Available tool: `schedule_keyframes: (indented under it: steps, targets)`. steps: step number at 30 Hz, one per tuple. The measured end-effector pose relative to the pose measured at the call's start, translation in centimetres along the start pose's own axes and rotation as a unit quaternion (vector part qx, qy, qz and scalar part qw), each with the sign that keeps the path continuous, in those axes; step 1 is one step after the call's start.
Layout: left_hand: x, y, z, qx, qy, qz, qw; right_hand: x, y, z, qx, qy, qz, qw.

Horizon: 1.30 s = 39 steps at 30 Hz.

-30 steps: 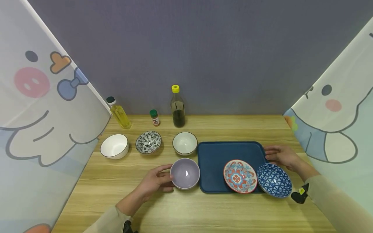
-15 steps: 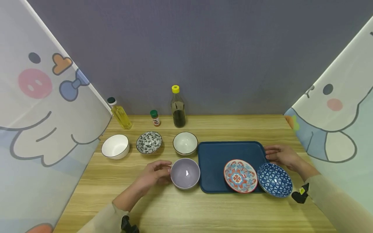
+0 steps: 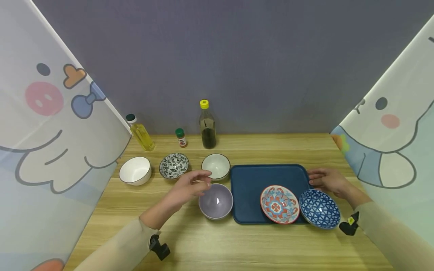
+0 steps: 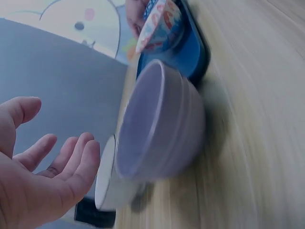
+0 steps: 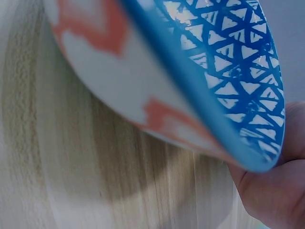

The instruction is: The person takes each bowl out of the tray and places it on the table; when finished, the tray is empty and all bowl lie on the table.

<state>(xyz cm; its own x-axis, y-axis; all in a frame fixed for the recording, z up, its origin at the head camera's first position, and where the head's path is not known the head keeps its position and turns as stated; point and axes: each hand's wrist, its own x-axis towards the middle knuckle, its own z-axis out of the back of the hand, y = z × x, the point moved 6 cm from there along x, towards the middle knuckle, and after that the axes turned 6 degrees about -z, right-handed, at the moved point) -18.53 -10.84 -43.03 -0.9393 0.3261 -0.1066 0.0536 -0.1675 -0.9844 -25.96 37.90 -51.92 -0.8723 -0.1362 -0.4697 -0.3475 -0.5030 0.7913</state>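
At the far left of the table [image 3: 264, 248], a bottle of yellow oil [image 3: 142, 136] leans in my view, and nearer me the first white bowl [image 3: 135, 170] opens upward. Next come the spice jar [image 3: 181, 138] and the black-and-white bowl [image 3: 173, 166], its mouth up too.

My left hand [image 3: 190, 187] hangs over the far-left rim of the purple bowl [image 3: 217, 206], forearm slanting in from my lower left, fingers pointing right. They are loosely bent, thumb apart, holding nothing (the wrist view shows air between them and the purple wall). That bowl stands upright just left of the tray, round, so without a long axis, mouth to the ceiling. Behind it sits the second white bowl [image 3: 220, 167], dark-rimmed; whether my fingertips brush it, I can't tell.

The blue tray [image 3: 247, 195] lies flat, its long axis running left to right. The red floral bowl [image 3: 279, 204] faces up on its near part, and right beside it the blue triangle bowl [image 3: 320, 209] opens upward over the near right corner.

My right hand [image 3: 329, 182] comes in from the lower right, fingers pointing left at the tray's right edge; I can't tell whether they grip it.
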Motion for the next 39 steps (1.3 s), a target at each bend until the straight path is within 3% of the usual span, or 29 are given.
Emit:
schedule_keyframes:
  steps: [10, 20, 29, 39]
  targets:
    - [2.4, -1.3, -6.3, 0.02, 0.112, 0.003, 0.9936, -0.2, 0.4, -0.1, 0.003, 0.005, -0.002, 1.0]
    - [3.8, -0.7, -12.3, 0.021, 0.159, 0.053, 0.9856, 0.1, 0.0, 0.1, 0.007, 0.002, 0.0, 1.0]
    - [5.6, 1.0, -15.4, -0.005, 0.15, 0.101, 0.9835, 0.1, -0.2, 0.1, 0.015, -0.001, 0.001, 1.0]
    - [6.4, 2.5, -17.2, -0.01, 0.128, 0.127, 0.9836, 0.1, -0.2, 0.0, 0.014, 0.005, 0.006, 1.0]
